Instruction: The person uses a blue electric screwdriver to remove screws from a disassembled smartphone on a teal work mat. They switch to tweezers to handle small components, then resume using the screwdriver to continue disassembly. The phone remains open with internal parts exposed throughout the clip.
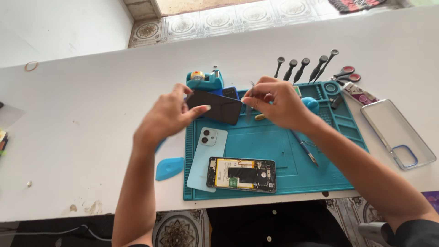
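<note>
My left hand holds a black phone screen panel by its left end, lifted above the teal work mat. At the panel's right edge, my right hand pinches thin metal tweezers. An opened phone body with its battery and boards exposed lies at the mat's front. Beside it rests a light blue back cover with two camera rings.
A blue pry pick lies left of the mat. Behind are a teal tape dispenser, several black screwdrivers, and red-handled scissors. A clear phone case sits right. A pen-like tool lies on the mat.
</note>
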{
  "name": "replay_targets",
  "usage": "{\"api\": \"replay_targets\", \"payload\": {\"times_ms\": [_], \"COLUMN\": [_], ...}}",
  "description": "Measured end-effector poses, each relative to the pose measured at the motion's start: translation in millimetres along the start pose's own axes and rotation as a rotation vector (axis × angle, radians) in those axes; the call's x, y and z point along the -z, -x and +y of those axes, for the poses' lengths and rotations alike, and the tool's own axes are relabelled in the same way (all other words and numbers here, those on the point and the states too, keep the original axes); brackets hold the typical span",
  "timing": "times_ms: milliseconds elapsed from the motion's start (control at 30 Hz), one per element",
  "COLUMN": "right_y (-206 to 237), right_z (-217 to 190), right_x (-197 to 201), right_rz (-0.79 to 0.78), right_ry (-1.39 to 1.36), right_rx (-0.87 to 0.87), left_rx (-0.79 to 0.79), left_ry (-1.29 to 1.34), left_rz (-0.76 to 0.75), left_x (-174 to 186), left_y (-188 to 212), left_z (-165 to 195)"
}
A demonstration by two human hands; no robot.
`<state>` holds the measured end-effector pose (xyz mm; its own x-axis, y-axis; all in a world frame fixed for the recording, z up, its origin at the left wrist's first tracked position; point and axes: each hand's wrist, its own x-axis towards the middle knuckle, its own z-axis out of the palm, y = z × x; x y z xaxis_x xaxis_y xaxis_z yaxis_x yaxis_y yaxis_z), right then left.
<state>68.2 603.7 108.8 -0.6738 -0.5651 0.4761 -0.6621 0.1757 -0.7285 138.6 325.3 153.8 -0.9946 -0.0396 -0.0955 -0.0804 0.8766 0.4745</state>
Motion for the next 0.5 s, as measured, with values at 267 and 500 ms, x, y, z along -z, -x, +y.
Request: {"api": "replay_targets", "payload": {"times_ms": [267,500], "right_y": [29,35], "right_z": [-2,-9], "right_x": [-20,-30], "right_rz": [0.108,0.129], "right_ry": [0.023,-0.125], "right_rx": [0.045,0.002], "left_rx": [-0.517,-0.77], "left_ry": [0.677,0.939], "left_rz": [0.031,0.254], "left_x": [-26,-64], "left_y": [19,10], "left_z": [26,27]}}
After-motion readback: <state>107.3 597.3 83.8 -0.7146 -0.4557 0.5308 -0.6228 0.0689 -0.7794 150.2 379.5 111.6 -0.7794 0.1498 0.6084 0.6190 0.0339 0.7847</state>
